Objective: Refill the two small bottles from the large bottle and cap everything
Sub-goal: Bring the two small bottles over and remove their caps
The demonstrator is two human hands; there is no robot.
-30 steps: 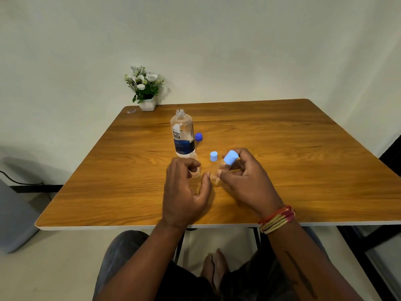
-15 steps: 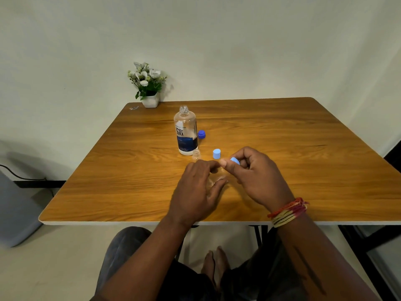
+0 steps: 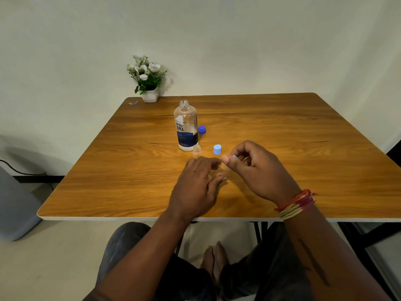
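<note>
Head view: right hand pinches a light blue cap onto the small bottle gripped by left hand. Near the big bottle, two caps wait.

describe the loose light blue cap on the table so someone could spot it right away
Start at the tall clear large bottle standing open near the middle of the wooden table. The light blue cap stands alone by its base, nearer the person. The dark blue cap lies farther back.
</note>
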